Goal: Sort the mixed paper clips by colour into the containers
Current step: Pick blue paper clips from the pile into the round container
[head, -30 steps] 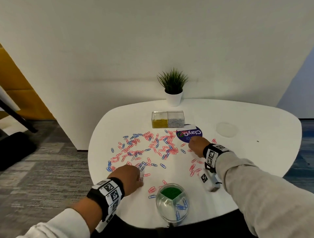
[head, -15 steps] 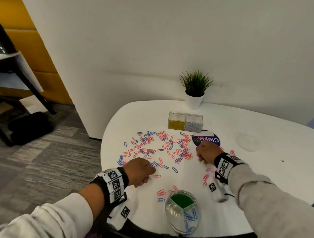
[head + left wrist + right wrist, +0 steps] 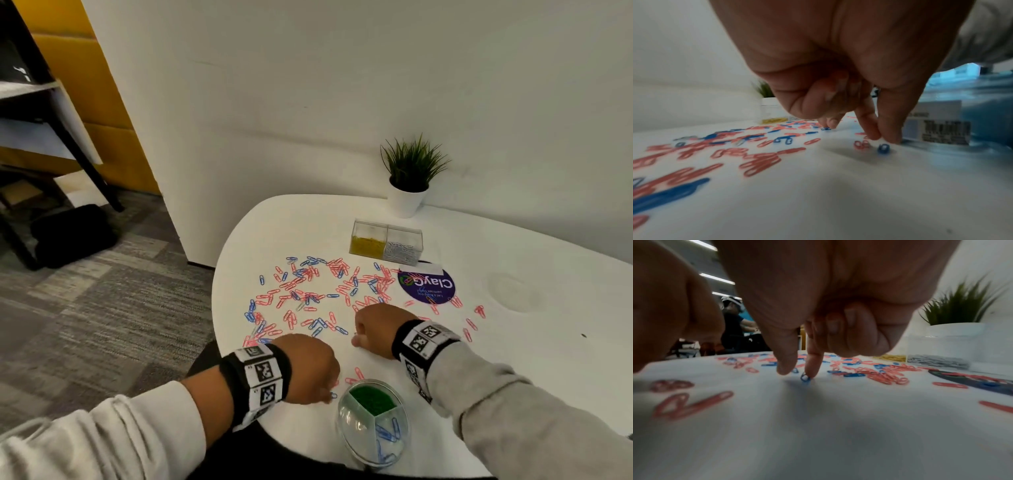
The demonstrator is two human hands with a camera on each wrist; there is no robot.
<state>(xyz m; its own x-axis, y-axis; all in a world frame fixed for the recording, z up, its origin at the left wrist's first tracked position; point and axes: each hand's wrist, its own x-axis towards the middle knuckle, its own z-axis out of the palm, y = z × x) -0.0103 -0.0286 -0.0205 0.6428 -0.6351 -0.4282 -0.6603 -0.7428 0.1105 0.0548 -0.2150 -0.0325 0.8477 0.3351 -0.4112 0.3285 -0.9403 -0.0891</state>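
The white bench (image 3: 513, 342) has lots of red and blue paper clips (image 3: 308, 294) spread over its middle. The left hand (image 3: 308, 368) is low by the round clear tub (image 3: 373, 421). Its thumb and first finger reach down to the bench beside a blue clip (image 3: 883, 148) and a red clip (image 3: 861, 145); the picture is blurry, so I cannot tell if the grip is on a clip. The right hand (image 3: 375, 330) is a bit farther back. Its pointing finger presses one end of another blue clip (image 3: 805, 378), with the thumb just beside it and the other fingers curled in. The round tub has green clips in one part and a few blue clips in another. A clear box (image 3: 386, 242) near the potted plant (image 3: 409, 178) holds yellow and silver clips.
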